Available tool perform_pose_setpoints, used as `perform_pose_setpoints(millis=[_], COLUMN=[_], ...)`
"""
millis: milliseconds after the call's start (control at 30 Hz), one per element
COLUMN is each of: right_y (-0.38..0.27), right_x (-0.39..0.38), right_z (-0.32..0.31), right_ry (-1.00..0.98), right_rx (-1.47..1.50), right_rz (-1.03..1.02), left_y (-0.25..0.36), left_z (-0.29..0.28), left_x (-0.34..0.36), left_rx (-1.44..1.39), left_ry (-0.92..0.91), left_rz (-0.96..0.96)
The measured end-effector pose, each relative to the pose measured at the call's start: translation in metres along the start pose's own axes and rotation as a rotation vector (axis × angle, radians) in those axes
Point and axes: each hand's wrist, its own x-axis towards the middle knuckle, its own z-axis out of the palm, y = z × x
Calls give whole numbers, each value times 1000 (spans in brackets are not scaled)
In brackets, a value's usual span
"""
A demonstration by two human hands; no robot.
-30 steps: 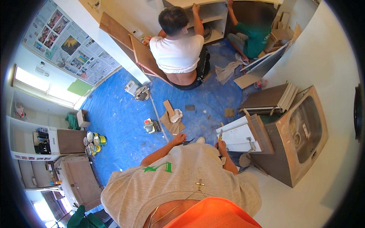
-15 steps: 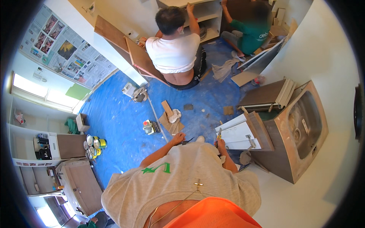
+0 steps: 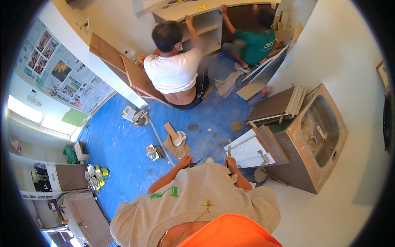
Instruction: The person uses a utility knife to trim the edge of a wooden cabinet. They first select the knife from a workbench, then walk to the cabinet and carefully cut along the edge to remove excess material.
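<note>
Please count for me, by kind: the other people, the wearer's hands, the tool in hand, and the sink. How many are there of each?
Co-workers: 2, one in white, one in green
Hands: 2, left hand, right hand
Tool: 1, in the right hand
Sink: 1
Total: 6

Matt blue plastic floor sheet (image 3: 119, 144), wood-grain cabinet panels (image 3: 271, 105), glossy metal paint tins (image 3: 95, 175)

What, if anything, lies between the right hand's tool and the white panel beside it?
Nothing visible does. The right hand holds a thin tool upright right at the edge of the white panel, with no object between them. The left hand is off to the side.
</note>
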Motion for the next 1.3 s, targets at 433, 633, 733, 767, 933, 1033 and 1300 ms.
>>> perform_pose_setpoints(millis=[433,633,733,767,933,1033,1300], right_y=[3,3,5,6,11,7,-8], right_x=[12,13,16,18,14,6,-10], right_z=[-4,-9,-10,-10,-10,-8,-5], right_ry=[-49,-46,-36,-41,-69,-65,-44], right_rx=[144,84,46,36,39,1,94], right_rz=[40,15,25,12,-4,-36,21], left_y=[3,4,5,5,9,9,1], left_z=[7,7,6,6,8,7,8], left_x=[9,12,11,10,3,0,10], left_rx=[-37,-22,-23,-35,-82,-48,-46], left_ry=[15,11,14,17,19,30,-9], left_rz=[-51,-22,-1,1,29,28,-7])
